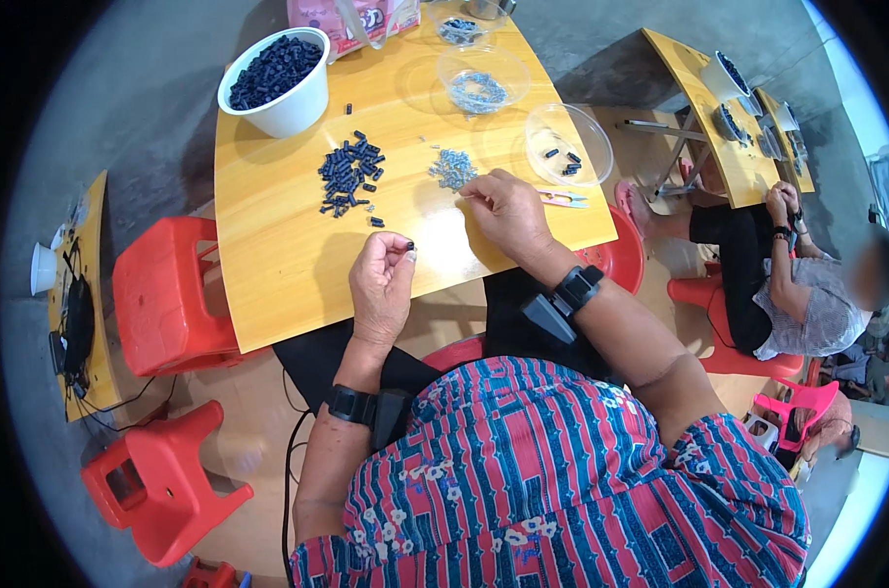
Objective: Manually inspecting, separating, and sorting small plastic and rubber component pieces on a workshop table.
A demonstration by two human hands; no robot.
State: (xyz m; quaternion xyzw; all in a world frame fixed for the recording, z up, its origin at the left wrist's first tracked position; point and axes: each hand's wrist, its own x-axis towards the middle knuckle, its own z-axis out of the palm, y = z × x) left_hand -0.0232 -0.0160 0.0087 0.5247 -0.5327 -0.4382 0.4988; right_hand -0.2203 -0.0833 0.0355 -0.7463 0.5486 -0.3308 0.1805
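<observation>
From my head view: left hand [381, 284] pinches a small black plastic cylinder [409, 245] over the yellow wooden table [278, 245]; right hand [503, 211], fingertips pinched, touches the table just beside a pile of small silvery metal parts [452, 169].

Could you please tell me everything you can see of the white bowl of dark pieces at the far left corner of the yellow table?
The white bowl is round, deep and opaque, plastic by the look of it, with a plain rim and walls narrowing toward the base. It stands upright at the far left corner of the yellow table, heaped nearly to the brim with small dark blue-black cylindrical pieces. Neither hand touches it. A loose pile of like pieces lies just nearer the person, apart from it.
</observation>
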